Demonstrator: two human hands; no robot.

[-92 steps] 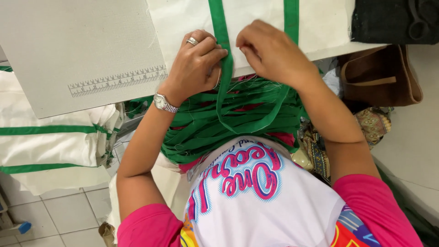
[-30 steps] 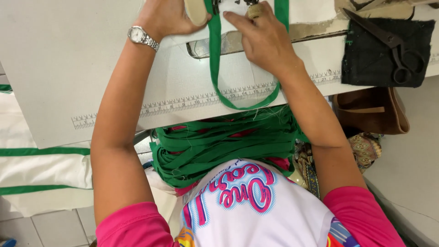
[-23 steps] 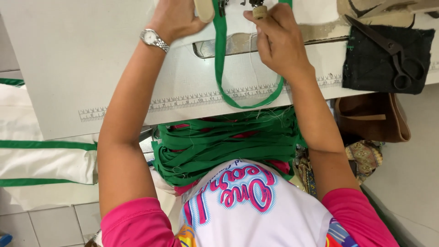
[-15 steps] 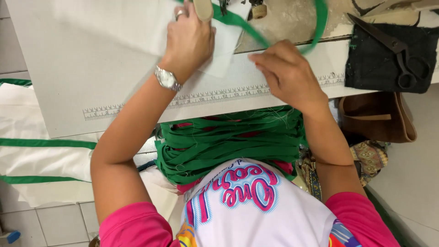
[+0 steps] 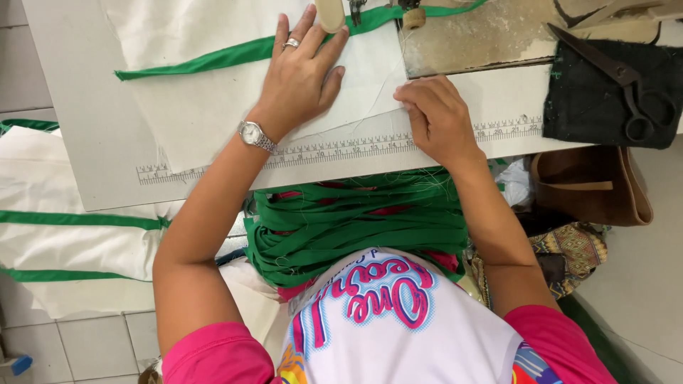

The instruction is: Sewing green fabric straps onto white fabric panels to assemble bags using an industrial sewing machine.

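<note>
Two hands (image 5: 302, 82) (image 5: 437, 117) on cloth (image 5: 213, 107), needle hidden

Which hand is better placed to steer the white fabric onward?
Probably the left hand: it lies flat on the white fabric beside the green strap. The right hand only touches the fabric's near edge.

Left hand (image 5: 302, 75) lies flat, fingers spread, on the cream fabric (image 5: 213, 107) beside its green strap (image 5: 235, 53); right hand (image 5: 434, 117) presses the fabric's corner near the table's (image 5: 78, 142) front edge; scissors (image 5: 626, 92) rest at the right edge
</note>
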